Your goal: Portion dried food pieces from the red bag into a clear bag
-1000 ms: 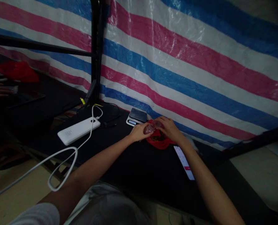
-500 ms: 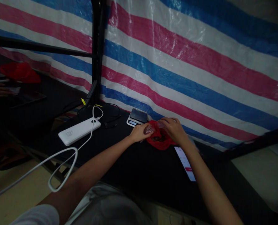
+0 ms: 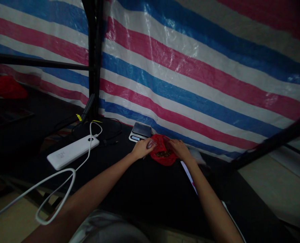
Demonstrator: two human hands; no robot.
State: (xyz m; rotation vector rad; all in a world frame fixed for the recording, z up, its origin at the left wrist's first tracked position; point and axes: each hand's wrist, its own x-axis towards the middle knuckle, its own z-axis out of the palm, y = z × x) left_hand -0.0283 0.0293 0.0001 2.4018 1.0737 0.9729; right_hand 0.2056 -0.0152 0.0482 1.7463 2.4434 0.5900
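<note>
A red plastic bag (image 3: 162, 154) with dark contents lies open on the black table (image 3: 145, 189). My left hand (image 3: 142, 147) is curled at the bag's left edge and pinches something small and clear against it. My right hand (image 3: 178, 148) rests on the bag's right side, fingers bent into the plastic. A small kitchen scale (image 3: 140, 131) with a dark plate stands just behind the hands.
A white power bank (image 3: 72, 152) with a white cable (image 3: 56, 177) lies at the left. A lit phone (image 3: 189, 173) lies under my right forearm. A striped tarp (image 3: 190, 71) hangs behind, a black post (image 3: 93, 57) stands at back left, and clear bags (image 3: 197, 156) lie at right.
Both hands have come down from holding a clear piece above the bag and now sit lower at its two sides. The camera has shifted, so everything sits further left.
</note>
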